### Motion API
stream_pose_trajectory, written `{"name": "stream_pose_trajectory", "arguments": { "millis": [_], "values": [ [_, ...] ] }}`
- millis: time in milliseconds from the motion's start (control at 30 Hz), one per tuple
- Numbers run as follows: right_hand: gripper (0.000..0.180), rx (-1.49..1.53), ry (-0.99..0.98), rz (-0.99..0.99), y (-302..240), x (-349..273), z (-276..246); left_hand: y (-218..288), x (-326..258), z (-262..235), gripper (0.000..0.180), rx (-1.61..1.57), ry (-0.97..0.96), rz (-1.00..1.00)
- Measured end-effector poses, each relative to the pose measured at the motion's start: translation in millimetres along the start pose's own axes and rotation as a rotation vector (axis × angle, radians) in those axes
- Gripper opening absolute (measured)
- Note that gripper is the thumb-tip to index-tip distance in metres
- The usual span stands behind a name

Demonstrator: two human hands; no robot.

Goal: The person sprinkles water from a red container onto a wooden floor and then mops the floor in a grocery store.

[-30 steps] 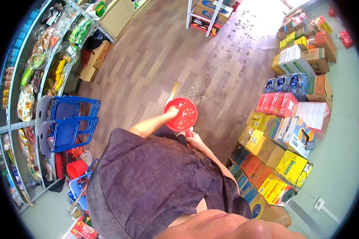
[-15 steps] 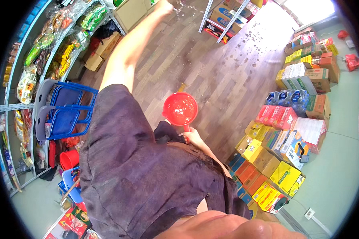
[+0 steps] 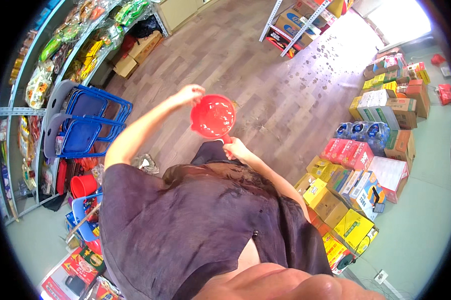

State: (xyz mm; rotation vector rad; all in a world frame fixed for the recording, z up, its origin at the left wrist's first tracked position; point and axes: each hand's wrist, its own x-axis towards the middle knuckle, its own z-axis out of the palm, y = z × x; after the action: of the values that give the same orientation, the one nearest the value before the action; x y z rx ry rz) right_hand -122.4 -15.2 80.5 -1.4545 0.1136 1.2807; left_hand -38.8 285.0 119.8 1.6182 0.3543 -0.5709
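While your one red dipper (image 3: 205, 114) hangs above the floor (image 3: 185, 65), your right hand (image 3: 237, 149) has its fingers wrapped round the handle; your left hand (image 3: 191, 94) hovers by the rim, its closure unclear. Tipping that handle could spill the water (image 3: 213, 123). Leftward: two folded blue chairs (image 3: 87, 106), one red bucket (image 3: 84, 186).

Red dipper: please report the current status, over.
Right hand grips red dipper. Left hand close beside it. Shiny liquid inside. Blue folding chairs at left.
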Motion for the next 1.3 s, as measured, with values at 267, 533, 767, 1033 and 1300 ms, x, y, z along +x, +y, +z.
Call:
{"name": "stream_pose_trajectory", "arguments": {
  "millis": [267,533,767,1033,1300],
  "values": [
    [0.011,-0.132,-0.161,-0.001,-72.1,35.9,33.4,-114.4,-3.7,0.9,0.027,-0.180,0.647,-0.198],
    [0.010,-0.043,-0.409,0.199,-126.3,161.0,38.6,-187.0,98.9,-81.1,0.016,-0.652,0.931,-0.379],
    [0.008,0.015,-0.340,0.158,-185.8,272.2,-13.3,-97.2,281.6,-172.3,0.029,-1.246,0.467,-0.409],
    [0.009,0.131,-0.008,0.107,-290.2,286.5,-44.9,534.7,452.3,-243.6,0.028,-0.497,-0.157,0.576],
    [0.010,0.196,0.071,-0.018,-327.6,269.9,-105.2,484.0,503.9,-244.6,0.016,0.112,0.110,0.598]
  ]
}}
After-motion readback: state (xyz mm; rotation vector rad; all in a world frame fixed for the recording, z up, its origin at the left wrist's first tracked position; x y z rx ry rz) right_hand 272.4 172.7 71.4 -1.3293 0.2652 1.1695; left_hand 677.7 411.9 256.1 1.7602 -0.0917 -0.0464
